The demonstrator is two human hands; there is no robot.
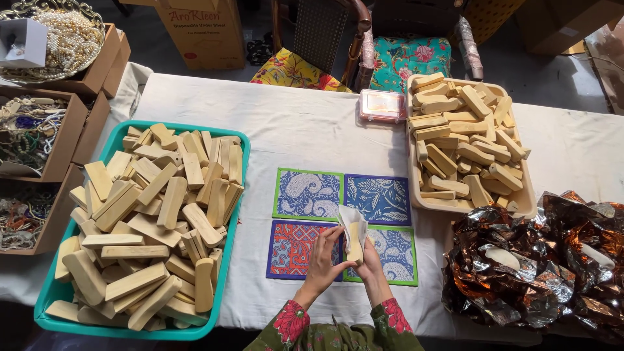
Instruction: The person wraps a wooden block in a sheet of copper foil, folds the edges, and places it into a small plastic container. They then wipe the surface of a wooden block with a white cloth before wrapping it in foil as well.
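We have one wooden block (355, 244) in hand, held upright over the printed mats (343, 224) near the table's (305, 123) front edge. Our right hand (372, 263) closes its grip on the block's lower end from the right, and our left hand (323, 260) pinches a white paper (351, 221) that lies half folded around the block's top. The wrap looks only begun: the paper hangs loose and open above the grip, and most of the block's face shows bare. Far to the left of the grip, a teal tray (235, 140) is heaped with bare blocks (146, 221); up and to the right, a beige tray (481, 207) holds a smaller heap (458, 146), also unwrapped as far as we can see. Crumpled copper foil (539, 260) lies just right of the grip. We see no finished wrapped piece anywhere, so nearly all the work seems left.
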